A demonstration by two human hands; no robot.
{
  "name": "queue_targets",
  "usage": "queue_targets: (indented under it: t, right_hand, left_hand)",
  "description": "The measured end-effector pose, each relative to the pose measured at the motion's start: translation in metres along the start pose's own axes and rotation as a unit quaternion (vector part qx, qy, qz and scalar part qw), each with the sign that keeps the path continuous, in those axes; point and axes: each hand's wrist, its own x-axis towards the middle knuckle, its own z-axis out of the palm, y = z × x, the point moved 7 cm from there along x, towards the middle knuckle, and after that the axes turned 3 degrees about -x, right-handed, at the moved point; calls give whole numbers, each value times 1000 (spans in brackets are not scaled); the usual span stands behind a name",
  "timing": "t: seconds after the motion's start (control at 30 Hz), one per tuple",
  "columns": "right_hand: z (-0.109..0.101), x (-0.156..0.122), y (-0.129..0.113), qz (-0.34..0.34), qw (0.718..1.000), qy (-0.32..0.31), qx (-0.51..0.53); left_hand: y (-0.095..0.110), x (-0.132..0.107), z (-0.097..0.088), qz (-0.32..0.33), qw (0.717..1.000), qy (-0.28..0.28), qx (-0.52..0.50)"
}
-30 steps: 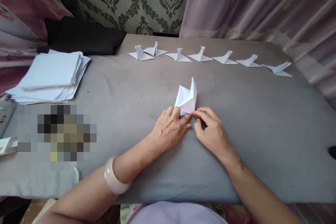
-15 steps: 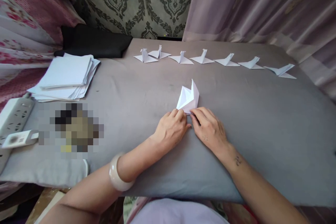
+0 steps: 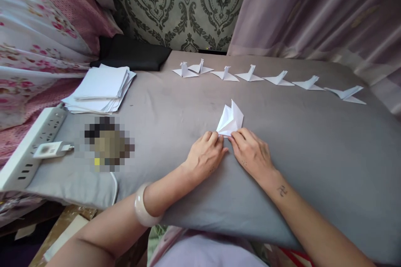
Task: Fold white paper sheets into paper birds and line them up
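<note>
A partly folded sheet of white paper (image 3: 231,122) lies on the grey cloth in front of me, its upper flaps standing up and spread apart. My left hand (image 3: 205,150) pinches its lower left corner, the fingers bent and pressed down. At the lower right edge, my right hand (image 3: 250,148) grips the paper between thumb and fingers. The fingertips partly hide the bottom edge. Beyond it stands a row of several folded white paper birds, among them one paper bird (image 3: 250,74) straight behind the sheet.
On the left lies a stack of white paper (image 3: 100,85), with a folded black cloth (image 3: 134,52) behind it. A white power strip (image 3: 36,144) holds a plugged-in charger (image 3: 52,150). Beside it is a blurred-out patch. The grey tablecloth (image 3: 297,146) reaches to patterned wallpaper and curtains.
The view has shifted, so background things appear farther right. The paper's raised flaps have leaned and opened out somewhat. Both hands keep hold of its lower edge.
</note>
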Motion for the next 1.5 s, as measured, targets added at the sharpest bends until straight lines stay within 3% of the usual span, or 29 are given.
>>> queue_targets:
  t: [0.23,0.37,0.6,0.8,1.03,1.27,1.5]
  right_hand:
    - [-1,0,-1,-6,1000,18,-24]
    - [-1,-4,3,28,999,33,-6]
    - [0,-3,6,60,997,24,35]
    - [0,-2,5,60,997,29,30]
    - [-2,-4,4,67,996,53,15]
    - [-1,-2,5,70,997,29,21]
    - [-1,2,-1,45,998,45,-14]
  left_hand:
    - [-7,-10,-5,-15,1000,4,-13]
    - [-13,-10,-7,-16,999,30,-37]
    - [-47,5,-3,-86,968,80,-220]
    - [-53,10,-3,-134,940,67,-307]
    - [-56,20,-1,-154,939,57,-302]
    - [-53,21,-1,-171,946,76,-265]
    - [-57,23,3,-178,930,68,-313]
